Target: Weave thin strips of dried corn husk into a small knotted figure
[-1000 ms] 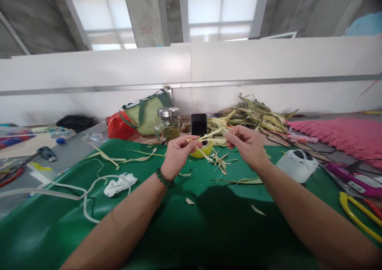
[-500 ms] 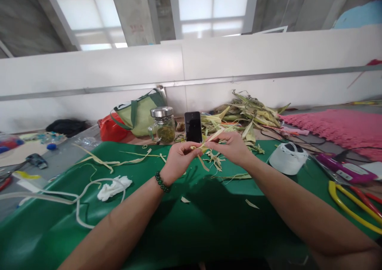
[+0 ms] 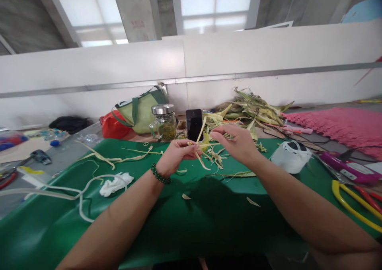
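1. The left hand (image 3: 177,157) pinches several pale husk strips (image 3: 201,130) between thumb and forefinger, where the strips cross; the loose ends fan out, one upward, one toward the right hand, one downward.
2. The right hand (image 3: 238,144) hovers beside these strips, fingers curled and thumb close to the forefinger; whether anything lies between the fingertips, I cannot tell.
3. The strips are held above the green sheet (image 3: 238,230), near its far edge, in front of the upright phone (image 3: 192,123).
4. Just left of the phone stands a glass jar (image 3: 164,123) with a handle. Its metal lid (image 3: 162,109) is on, and yellow-green matter, leafy in look, fills the lower part.
5. Behind the jar, to its left, a light green tote bag (image 3: 145,113) leans over; something white shows at its opening, but the rest of its load is hidden.
6. A red bag (image 3: 115,126) sits against the tote; its contents are out of sight.
7. On the right of the sheet is a white tub (image 3: 285,161); a dark object (image 3: 294,146) shows at its top, with white cord along the rim.
8. A heap of husks (image 3: 253,107) lies beyond the right hand, in no container.
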The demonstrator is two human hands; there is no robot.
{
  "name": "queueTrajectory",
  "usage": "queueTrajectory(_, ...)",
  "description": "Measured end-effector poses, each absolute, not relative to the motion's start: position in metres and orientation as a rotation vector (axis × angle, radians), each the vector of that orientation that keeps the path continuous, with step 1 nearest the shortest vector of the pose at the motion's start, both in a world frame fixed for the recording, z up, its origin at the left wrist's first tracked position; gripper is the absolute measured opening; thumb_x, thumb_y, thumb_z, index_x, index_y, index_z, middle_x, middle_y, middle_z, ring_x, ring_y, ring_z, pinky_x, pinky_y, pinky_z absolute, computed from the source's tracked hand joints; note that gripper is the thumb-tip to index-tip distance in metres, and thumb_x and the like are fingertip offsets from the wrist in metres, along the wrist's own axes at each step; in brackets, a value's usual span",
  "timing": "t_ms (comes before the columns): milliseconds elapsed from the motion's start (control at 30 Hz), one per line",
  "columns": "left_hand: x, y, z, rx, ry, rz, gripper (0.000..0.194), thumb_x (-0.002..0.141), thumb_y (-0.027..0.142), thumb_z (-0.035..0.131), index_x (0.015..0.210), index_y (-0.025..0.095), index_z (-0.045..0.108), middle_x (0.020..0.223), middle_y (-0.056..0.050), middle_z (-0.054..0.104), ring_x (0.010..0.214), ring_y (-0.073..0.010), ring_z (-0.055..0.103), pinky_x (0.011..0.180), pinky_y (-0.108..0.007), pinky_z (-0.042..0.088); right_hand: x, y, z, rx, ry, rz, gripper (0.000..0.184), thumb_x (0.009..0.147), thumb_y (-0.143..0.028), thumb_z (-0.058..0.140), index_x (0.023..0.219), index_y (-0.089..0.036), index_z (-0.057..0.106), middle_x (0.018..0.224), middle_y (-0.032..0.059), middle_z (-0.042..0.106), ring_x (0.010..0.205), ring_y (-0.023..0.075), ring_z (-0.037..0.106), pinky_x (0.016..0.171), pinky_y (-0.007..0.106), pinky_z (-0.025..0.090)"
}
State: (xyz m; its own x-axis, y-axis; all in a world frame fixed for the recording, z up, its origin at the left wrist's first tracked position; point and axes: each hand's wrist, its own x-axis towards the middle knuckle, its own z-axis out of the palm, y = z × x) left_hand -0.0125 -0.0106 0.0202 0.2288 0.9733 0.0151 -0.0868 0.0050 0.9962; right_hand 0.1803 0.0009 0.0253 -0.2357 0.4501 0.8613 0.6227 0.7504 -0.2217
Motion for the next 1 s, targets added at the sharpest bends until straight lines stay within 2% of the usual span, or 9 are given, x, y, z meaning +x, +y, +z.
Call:
queueTrajectory(133,-0.016,-0.007,0.021,1.213,0.964,1.099,0.029,0.053,0.033,0.081,0.067,0.012,0.067,0.06,-0.003,0.069,0.053,-0.0109,0.063,0.053,-0.019,0.05,0.185,-0.012,0.032,-0.563,-1.822,-0.434,0.017,0.085,-0.03,0.057,0.071,-0.023,0.062,0.069,0.0017,0.069,0.065,0.016,0.059,0.068,0.032,0.045)
queueTrajectory(200,-0.015,-0.008,0.021,1.244,0.961,1.103,0.027,0.055,0.034,0.081,0.065,0.013,0.066,0.058,-0.002,0.069,0.051,-0.0105,0.063,0.051,-0.018,0.05,0.181,-0.018,0.031,-0.472,-2.007,-0.471,0.023,0.084,-0.031,0.058,0.063,-0.022,0.06,0.06,0.0005,0.065,0.057,0.0139,0.054,0.06,0.03,0.043)
queueTrajectory(333,-0.012,-0.012,0.021,1.361,0.944,1.094,0.026,0.056,0.035,0.079,0.066,0.015,0.067,0.06,-0.002,0.07,0.054,-0.0125,0.064,0.052,-0.02,0.051,0.169,-0.017,0.021,-0.724,-2.053,-0.328,0.029,0.087,-0.033,0.053,0.064,-0.019,0.063,0.06,0.0028,0.065,0.057,0.014,0.055,0.056,0.028,0.042)
queueTrajectory(467,-0.008,-0.016,0.019,1.499,0.976,1.074,0.024,0.06,0.036,0.076,0.067,0.014,0.07,0.059,-0.003,0.069,0.055,-0.0145,0.064,0.055,-0.024,0.052,0.161,-0.011,0.013,-0.808,-1.926,0.025,0.017,0.084,-0.031,0.057,0.076,-0.019,0.067,0.073,0.0019,0.07,0.062,0.0132,0.062,0.056,0.024,0.046)
queueTrajectory(567,-0.006,-0.018,0.019,1.59,1.003,1.126,0.019,0.063,0.033,0.073,0.066,0.014,0.07,0.057,-0.003,0.068,0.056,-0.0155,0.064,0.056,-0.025,0.052,0.16,-0.012,0.011,-0.755,-1.852,0.067,0.01,0.082,-0.026,0.06,0.076,-0.021,0.067,0.074,0.0003,0.071,0.064,0.0135,0.065,0.056,0.023,0.047)
queueTrajectory(700,-0.005,-0.017,0.018,1.646,1.069,1.25,0.016,0.067,0.029,0.068,0.066,0.013,0.071,0.058,-0.004,0.069,0.056,-0.015,0.063,0.055,-0.024,0.05,0.161,-0.016,0.011,-0.651,-1.854,-0.17,0.005,0.081,-0.023,0.063,0.078,-0.019,0.066,0.071,0.0011,0.072,0.062,0.0129,0.066,0.058,0.022,0.049)
queueTrajectory(900,0.0,-0.015,0.013,1.521,1.037,1.389,0.013,0.062,0.026,0.07,0.068,0.014,0.07,0.056,-0.001,0.068,0.051,-0.0118,0.059,0.05,-0.021,0.047,0.156,-0.023,0.008,-0.391,-2.064,-0.608,0.017,0.089,-0.017,0.051,0.078,-0.02,0.064,0.072,0.0038,0.07,0.065,0.0127,0.063,0.062,0.024,0.05)
queueTrajectory(1000,0.003,-0.018,0.013,1.477,1.019,1.389,0.015,0.061,0.027,0.072,0.068,0.014,0.07,0.06,-0.002,0.07,0.052,-0.0121,0.059,0.048,-0.021,0.046,0.152,-0.026,0.003,-0.338,-2.135,-0.756,0.017,0.089,-0.016,0.049,0.079,-0.019,0.063,0.07,0.0037,0.067,0.065,0.0135,0.061,0.062,0.026,0.048)
